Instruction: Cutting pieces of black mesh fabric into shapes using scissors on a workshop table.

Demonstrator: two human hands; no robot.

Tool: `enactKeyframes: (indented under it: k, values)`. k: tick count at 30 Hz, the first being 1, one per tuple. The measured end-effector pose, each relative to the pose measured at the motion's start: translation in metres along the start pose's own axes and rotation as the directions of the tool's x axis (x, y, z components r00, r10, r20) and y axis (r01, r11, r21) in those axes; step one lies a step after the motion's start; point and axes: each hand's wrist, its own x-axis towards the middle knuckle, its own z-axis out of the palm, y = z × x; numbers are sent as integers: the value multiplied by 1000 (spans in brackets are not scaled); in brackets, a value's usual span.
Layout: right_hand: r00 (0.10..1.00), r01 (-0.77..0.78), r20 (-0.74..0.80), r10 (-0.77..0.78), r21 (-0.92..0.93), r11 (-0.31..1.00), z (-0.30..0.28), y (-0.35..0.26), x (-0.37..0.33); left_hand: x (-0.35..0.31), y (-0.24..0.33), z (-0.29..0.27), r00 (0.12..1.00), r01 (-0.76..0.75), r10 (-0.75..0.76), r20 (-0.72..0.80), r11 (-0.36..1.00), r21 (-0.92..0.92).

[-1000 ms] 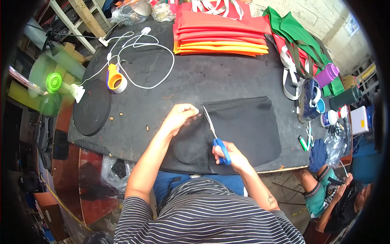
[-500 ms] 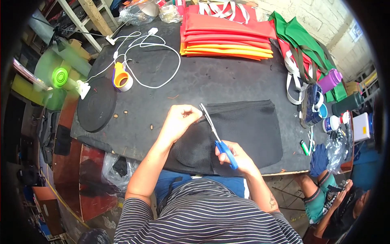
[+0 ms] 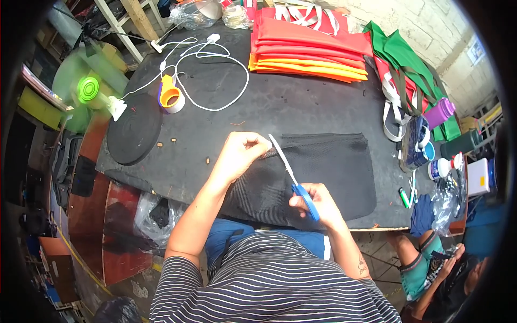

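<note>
In my right hand [image 3: 322, 203] is a pair of blue-handled scissors [image 3: 308, 203], its blades looking closed together and pointing away from me. My left hand [image 3: 243, 151] pinches the upper left edge of a piece of black mesh fabric [image 3: 264, 188], close beside the scissor tips. The mesh is slightly raised at the pinch and hangs down toward the table's near edge. To the right, a flat black folded fabric piece [image 3: 339, 167] lies on the dark table [image 3: 199, 134]. Whether the two black pieces are joined cannot be seen.
Red and orange folded bags [image 3: 309, 48] are stacked at the back. A tape roll in a dispenser [image 3: 171, 99], a white cable [image 3: 239, 97] and a coiled black strap [image 3: 133, 129] lie left. A purple bottle [image 3: 440, 112] stands right; a seated person [image 3: 431, 264] is beyond.
The scissor blades, slightly apart before, now look closed. The whole view has shifted a little, so things sit slightly farther right. My left hand still pinches the mesh.
</note>
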Motion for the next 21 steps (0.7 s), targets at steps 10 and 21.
enactKeyframes:
  k: [10, 21]
  values:
    - [904, 423, 16, -427, 105, 900, 4, -75, 49, -10, 39, 16, 987, -118, 131, 92, 985, -126]
    - [778, 628, -273, -566, 314, 712, -75, -208, 8, -61, 29, -42, 930, 49, -59, 362, 998, 38]
